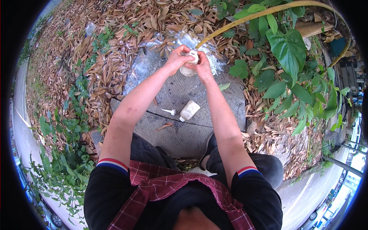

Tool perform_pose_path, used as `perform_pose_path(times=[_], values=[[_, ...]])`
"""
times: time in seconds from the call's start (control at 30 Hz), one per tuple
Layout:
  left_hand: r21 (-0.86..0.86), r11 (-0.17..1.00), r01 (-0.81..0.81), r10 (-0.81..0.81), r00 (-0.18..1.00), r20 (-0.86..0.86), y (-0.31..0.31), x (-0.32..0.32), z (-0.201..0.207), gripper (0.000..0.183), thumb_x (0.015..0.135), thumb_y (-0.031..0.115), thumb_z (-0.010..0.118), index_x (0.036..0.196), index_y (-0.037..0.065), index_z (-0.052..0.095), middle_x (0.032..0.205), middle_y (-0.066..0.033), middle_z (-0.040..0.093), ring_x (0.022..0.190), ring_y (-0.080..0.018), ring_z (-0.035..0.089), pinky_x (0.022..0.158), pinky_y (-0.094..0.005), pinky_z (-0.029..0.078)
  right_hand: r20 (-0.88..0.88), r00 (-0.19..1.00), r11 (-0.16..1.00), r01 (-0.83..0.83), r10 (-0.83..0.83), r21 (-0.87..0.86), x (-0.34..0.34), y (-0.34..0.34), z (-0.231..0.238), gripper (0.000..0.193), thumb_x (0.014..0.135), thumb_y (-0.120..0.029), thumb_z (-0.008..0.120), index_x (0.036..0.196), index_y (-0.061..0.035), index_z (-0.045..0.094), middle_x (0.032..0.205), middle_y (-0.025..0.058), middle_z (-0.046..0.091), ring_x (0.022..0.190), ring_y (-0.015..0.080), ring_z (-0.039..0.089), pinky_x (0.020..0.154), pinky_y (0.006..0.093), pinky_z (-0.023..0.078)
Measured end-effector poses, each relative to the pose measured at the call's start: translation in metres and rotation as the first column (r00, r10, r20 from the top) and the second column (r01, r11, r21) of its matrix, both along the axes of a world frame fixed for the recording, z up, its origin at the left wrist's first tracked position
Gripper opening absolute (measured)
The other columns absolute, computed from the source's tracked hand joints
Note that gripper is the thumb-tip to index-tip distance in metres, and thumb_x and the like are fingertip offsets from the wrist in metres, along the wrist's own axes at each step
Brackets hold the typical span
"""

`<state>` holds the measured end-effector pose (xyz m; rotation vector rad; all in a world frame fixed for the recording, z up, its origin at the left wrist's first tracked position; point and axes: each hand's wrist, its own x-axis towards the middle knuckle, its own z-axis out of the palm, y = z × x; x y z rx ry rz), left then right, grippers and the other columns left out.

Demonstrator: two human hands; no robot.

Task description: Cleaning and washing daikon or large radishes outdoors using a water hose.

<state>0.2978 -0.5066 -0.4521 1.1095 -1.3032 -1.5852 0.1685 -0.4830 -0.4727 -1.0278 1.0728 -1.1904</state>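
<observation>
Both of my hands are closed around a small white bottle [187, 71], held over the far part of a grey stone slab [172, 138]. My left hand [178, 60] grips it from the left, and my right hand [203, 67] from the right, with thumbs near its upper part. A yellow hose [237, 22] comes down from the upper right and ends close to the bottle's top; whether it touches is hidden by my fingers. Nearer me, a second whitish bottle [190, 110] lies on its side on the slab. Left of it lies a white pointed nozzle cap [169, 112].
The slab's far end looks wet and shiny, and a dark crack [159, 114] crosses it. Dry brown leaves [115, 42] surround it. Broad green leaves [287, 50] hang at the right, and low green plants [67, 168] grow at the left. My knees flank the slab's near edge.
</observation>
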Motion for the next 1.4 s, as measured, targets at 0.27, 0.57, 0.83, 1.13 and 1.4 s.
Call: perform_pose_path(times=[0.27, 0.57, 0.83, 1.13, 1.4], values=[[0.214, 0.977, 0.021, -0.022, 1.000, 0.001, -0.008, 0.014, 0.013, 0.014, 0.075, 0.020, 0.056, 0.084, 0.009, 0.055, 0.090, -0.0006, 0.053, 0.083, -0.0123, 0.050, 0.069, -0.0334, 0.043, 0.318, 0.928, 0.965, -0.237, 0.191, 0.110, -0.009, 0.001, 0.000, 0.058, 0.059, 0.000, 0.070, 0.111, -0.0070, 0.046, 0.099, 0.0017, 0.054, 0.095, 0.0158, 0.049, 0.086, 0.0300, 0.037], [0.146, 0.986, 0.076, -0.086, 0.994, 0.066, -0.011, 0.016, 0.011, 0.023, 0.075, 0.019, 0.059, 0.093, 0.004, 0.056, 0.087, -0.0037, 0.057, 0.083, -0.0139, 0.054, 0.071, -0.0314, 0.045, 0.328, 0.932, 0.973, -0.201, 0.156, 0.109, -0.009, 0.000, -0.002, 0.057, 0.063, -0.002, 0.068, 0.115, -0.0064, 0.044, 0.101, 0.0029, 0.054, 0.094, 0.0164, 0.051, 0.086, 0.0297, 0.037], [0.286, 0.951, 0.116, -0.125, 0.992, 0.013, -0.015, 0.021, 0.011, 0.028, 0.071, 0.020, 0.063, 0.094, 0.005, 0.057, 0.091, -0.0039, 0.057, 0.087, -0.0147, 0.053, 0.076, -0.0322, 0.043, 0.452, 0.870, 0.945, -0.290, 0.196, 0.148, -0.015, 0.004, -0.001, 0.060, 0.063, -0.001, 0.068, 0.117, -0.0069, 0.043, 0.102, 0.0029, 0.054, 0.097, 0.0166, 0.049, 0.087, 0.0297, 0.037], [0.320, 0.912, 0.258, -0.276, 0.961, 0.013, -0.014, 0.029, 0.016, 0.030, 0.069, 0.022, 0.063, 0.095, 0.008, 0.058, 0.094, -0.0031, 0.056, 0.091, -0.0141, 0.051, 0.079, -0.0344, 0.040, 0.387, 0.882, 0.934, -0.338, 0.271, 0.118, -0.016, 0.007, -0.005, 0.054, 0.063, 0.001, 0.066, 0.113, -0.0057, 0.047, 0.104, 0.0031, 0.053, 0.098, 0.0170, 0.049, 0.089, 0.0315, 0.037], [0.275, 0.941, 0.195, -0.194, 0.980, -0.031, -0.012, 0.017, 0.015, 0.033, 0.070, 0.023, 0.062, 0.097, 0.006, 0.057, 0.094, -0.0034, 0.056, 0.092, -0.0135, 0.051, 0.080, -0.0311, 0.040, 0.566, 0.799, 0.962, -0.271, 0.203, 0.038, -0.026, 0.005, -0.010, 0.061, 0.064, 0.001, 0.066, 0.118, -0.0062, 0.040, 0.106, 0.0029, 0.052, 0.099, 0.0162, 0.048, 0.088, 0.0289, 0.036]])
